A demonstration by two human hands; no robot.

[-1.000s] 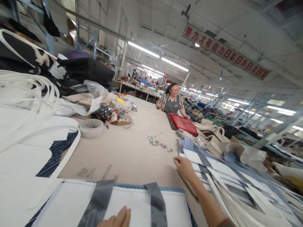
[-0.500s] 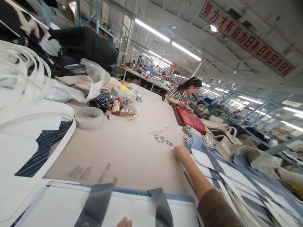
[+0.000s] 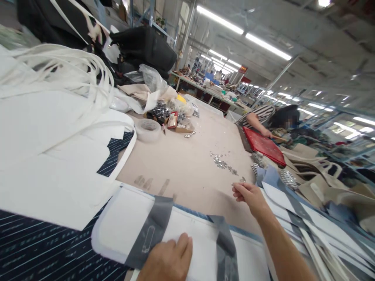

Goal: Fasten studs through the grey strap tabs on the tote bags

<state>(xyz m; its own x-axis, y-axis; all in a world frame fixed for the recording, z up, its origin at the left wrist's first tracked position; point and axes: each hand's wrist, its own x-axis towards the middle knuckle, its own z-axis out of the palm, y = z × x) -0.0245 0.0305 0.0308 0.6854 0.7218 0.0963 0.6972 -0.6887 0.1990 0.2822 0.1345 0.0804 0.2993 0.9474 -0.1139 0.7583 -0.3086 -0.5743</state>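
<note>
My right hand hovers over the table just in front of a scatter of small silvery metal pieces. Its thumb and fingers are pinched together; whatever they hold is too small to make out. My left hand lies on a white panel with dark blue backing, beside the lower part of a grey strap that has a slot outline on it. Its fingers are closed and pressed together, their undersides hidden. A second grey strap crosses the panel further right.
White panels and looped strips are heaped at left. A tape roll sits near plastic bags of small parts. Stacked panels with straps lie at right. Across the table a co-worker leans over a red board.
My view has swung left and down. My left hand has come further into view over the panel. My right hand has drawn back from the metal pieces, fingers pinched. The co-worker has bent lower.
</note>
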